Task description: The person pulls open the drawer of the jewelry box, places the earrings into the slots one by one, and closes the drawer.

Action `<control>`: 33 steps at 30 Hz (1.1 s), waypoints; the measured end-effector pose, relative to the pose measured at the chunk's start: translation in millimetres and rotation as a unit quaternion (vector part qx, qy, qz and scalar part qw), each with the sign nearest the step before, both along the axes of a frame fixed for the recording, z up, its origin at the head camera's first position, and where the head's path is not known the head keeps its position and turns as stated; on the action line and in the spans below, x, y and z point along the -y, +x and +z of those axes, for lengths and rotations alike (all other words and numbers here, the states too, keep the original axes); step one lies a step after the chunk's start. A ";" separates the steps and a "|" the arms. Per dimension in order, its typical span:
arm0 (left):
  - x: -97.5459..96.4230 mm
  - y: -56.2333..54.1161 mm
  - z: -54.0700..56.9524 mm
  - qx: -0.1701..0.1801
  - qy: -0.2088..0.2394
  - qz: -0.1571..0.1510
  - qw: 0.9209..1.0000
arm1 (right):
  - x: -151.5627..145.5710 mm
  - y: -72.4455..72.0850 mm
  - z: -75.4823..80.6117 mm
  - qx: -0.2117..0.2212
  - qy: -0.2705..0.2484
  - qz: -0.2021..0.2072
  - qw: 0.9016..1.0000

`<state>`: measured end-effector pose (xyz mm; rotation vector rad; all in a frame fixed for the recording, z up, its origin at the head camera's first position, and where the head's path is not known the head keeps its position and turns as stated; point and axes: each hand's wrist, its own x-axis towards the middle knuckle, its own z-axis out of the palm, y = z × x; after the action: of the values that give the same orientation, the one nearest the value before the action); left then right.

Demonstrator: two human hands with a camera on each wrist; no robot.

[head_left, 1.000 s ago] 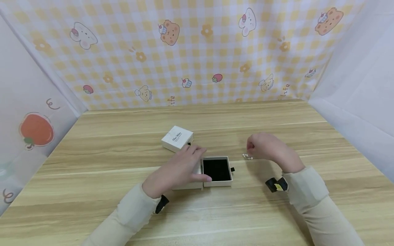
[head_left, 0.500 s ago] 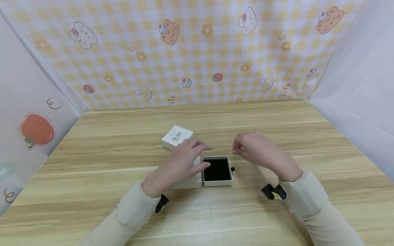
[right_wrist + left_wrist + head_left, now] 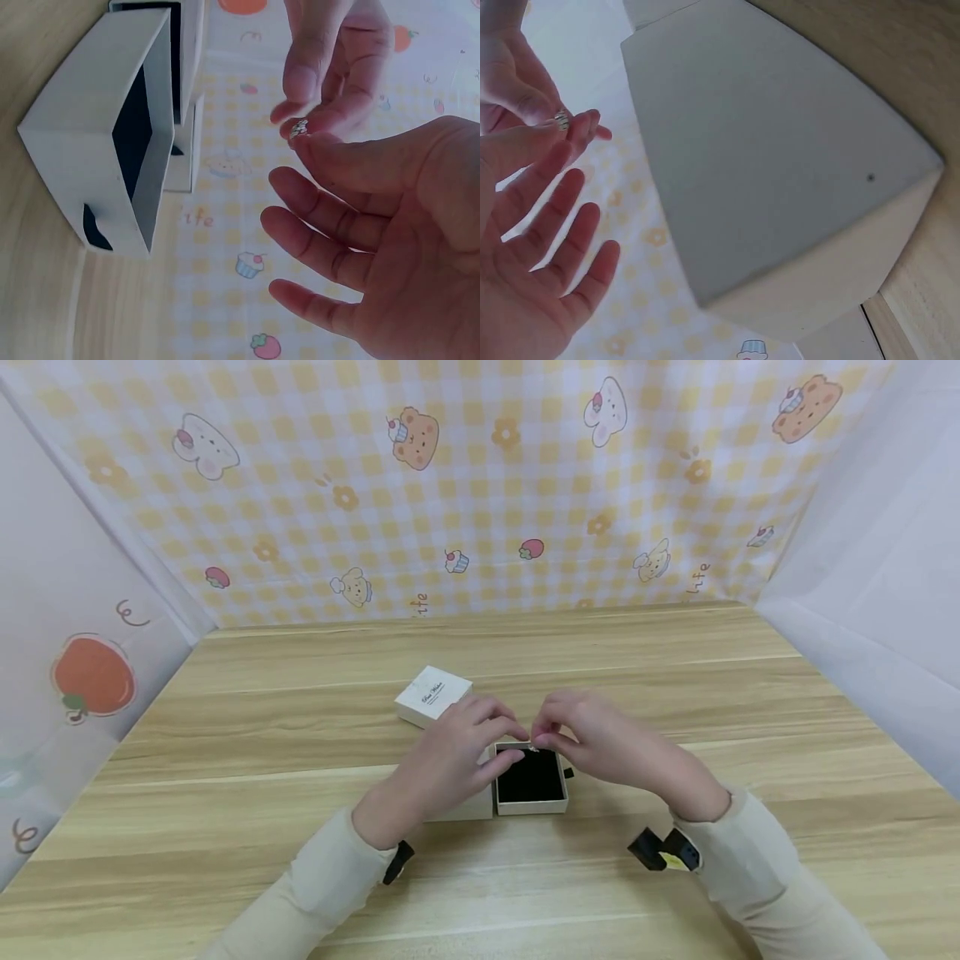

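Observation:
My right hand point(image 3: 588, 731) pinches a small silver jewellery piece point(image 3: 298, 129) between thumb and index fingertip, above the far edge of a drawer point(image 3: 531, 808). The piece is too small for its kind to be told. The white drawer has a black lining and a black pull tab point(image 3: 568, 773) on its right side. My left hand point(image 3: 453, 752) hovers over a white box part point(image 3: 461, 812) joined to the drawer's left. Its thumb and fingers are spread and relaxed, the fingertips close beside the pinched piece; whether they touch it I cannot tell.
A second white box point(image 3: 433, 693) with dark lettering lies behind the left hand on the wooden table point(image 3: 300, 677). A yellow checked cloth point(image 3: 480, 485) hangs along the table's back edge, with white cloth at both sides.
From the table on the right, my right hand has moved left to the drawer with the small silver piece in its fingertips. My left hand has lifted its thumb from the drawer's edge.

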<state>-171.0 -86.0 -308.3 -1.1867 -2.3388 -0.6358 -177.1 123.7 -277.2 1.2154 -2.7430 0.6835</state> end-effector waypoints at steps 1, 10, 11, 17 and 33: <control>-0.5 0.2 -0.2 -0.007 0.005 -0.005 1.000 | 0.7 0.3 -0.1 0.003 -0.002 0.003 1.000; -1.6 -0.9 -1.9 -0.035 0.012 -0.014 0.999 | 2.0 0.5 -2.2 0.014 -0.017 0.019 1.000; -1.6 -0.9 -2.0 -0.037 0.012 -0.015 0.999 | 1.8 0.4 -2.6 0.014 -0.018 0.020 1.000; -1.8 -1.7 -2.6 -0.049 0.009 -0.018 0.999 | 0.7 0.1 -3.4 0.017 -0.018 0.020 0.999; -0.4 -1.9 -1.3 0.009 0.049 -0.030 0.998 | 2.1 2.1 -1.3 0.045 -0.025 0.012 0.999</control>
<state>-172.9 -85.6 -309.6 -1.2152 -2.2659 -0.7761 -175.0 121.5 -278.5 1.2371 -2.7689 0.8251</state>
